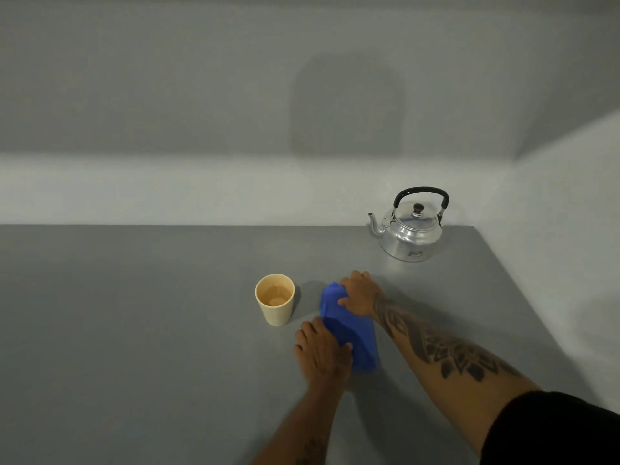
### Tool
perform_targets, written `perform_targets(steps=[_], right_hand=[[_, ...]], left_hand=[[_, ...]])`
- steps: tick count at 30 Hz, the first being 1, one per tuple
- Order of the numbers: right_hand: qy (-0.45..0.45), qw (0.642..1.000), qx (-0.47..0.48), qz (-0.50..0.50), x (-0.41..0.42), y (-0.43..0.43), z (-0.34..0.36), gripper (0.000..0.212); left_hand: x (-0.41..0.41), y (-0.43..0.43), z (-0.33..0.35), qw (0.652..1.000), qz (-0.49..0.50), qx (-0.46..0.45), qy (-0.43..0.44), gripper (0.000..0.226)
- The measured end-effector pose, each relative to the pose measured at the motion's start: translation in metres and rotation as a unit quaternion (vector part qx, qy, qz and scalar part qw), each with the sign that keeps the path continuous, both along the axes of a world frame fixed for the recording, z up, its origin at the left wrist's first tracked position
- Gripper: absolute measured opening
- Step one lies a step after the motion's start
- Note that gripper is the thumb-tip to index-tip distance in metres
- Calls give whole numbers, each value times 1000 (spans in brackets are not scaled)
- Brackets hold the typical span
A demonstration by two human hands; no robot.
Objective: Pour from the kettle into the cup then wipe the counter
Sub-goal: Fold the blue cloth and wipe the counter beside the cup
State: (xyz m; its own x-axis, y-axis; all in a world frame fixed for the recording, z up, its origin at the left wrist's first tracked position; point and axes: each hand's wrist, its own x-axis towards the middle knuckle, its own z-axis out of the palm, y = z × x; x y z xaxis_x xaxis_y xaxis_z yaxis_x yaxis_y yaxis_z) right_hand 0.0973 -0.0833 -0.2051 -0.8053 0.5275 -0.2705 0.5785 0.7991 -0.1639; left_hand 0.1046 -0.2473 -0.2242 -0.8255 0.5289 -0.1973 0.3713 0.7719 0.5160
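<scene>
A shiny metal kettle (410, 233) with a black handle stands upright at the back right of the grey counter (134, 330), its spout pointing left. A cream cup (275, 299) with liquid in it stands near the middle. Just right of the cup lies a folded blue cloth (352, 333) flat on the counter. My right hand (360, 292) presses on the cloth's far end. My left hand (322, 350) grips the cloth's near left edge. Both hands are apart from the cup and the kettle.
A pale wall runs along the back of the counter and meets a side wall at the right corner behind the kettle. The counter's right edge runs diagonally toward me past my tattooed right forearm (453, 357).
</scene>
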Motion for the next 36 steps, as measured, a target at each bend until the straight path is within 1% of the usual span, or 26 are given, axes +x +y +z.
perform_targets(steps=[3,7,10,13,15,17,19,21,23,24,25,27,29,31,34,36], right_hand=[[29,999,-28,-19,2,3,1,37],[53,997,-59,-11,6,1,18,14],[65,996,-59,5,6,-4,42,18],[71,990,-116,29,7,-13,76,27],[52,988,-131,61,10,-21,97,24],[44,987,-131,86,13,-29,115,23],[49,985,-133,95,15,-37,133,23],[53,984,-141,98,14,-47,150,22],[59,981,-149,105,7,-60,167,22],[64,980,-155,110,2,-67,173,23],[70,977,-162,119,-5,-76,179,24],[81,972,-170,140,-22,-97,187,26],[89,969,-167,161,-43,-121,190,28],[93,966,-163,179,-65,-147,187,28],[98,962,-155,201,-96,-186,172,26],[99,960,-155,210,-115,-207,158,28]], left_hand=[[-1,-5,-3,1000,-2,14,-8,59],[-3,-12,-3,1000,-4,24,-14,61],[-6,-15,-1,1000,-3,27,-11,63],[-11,-20,1,999,-17,19,-19,64],[-14,-24,3,999,-30,18,-30,56],[-17,-26,6,996,-34,51,-69,41],[-21,-29,12,984,-46,92,-147,33],[-24,-38,19,959,-58,150,-232,36],[-28,-58,25,916,-37,251,-312,33],[-31,-71,28,897,-21,285,-337,33],[-36,-83,30,883,1,314,-350,35],[-47,-107,32,866,38,347,-359,46],[-62,-133,32,855,72,363,-364,57],[-76,-161,36,859,98,359,-351,59],[-93,-202,41,866,124,341,-345,48],[-103,-225,40,874,153,319,-334,47]])
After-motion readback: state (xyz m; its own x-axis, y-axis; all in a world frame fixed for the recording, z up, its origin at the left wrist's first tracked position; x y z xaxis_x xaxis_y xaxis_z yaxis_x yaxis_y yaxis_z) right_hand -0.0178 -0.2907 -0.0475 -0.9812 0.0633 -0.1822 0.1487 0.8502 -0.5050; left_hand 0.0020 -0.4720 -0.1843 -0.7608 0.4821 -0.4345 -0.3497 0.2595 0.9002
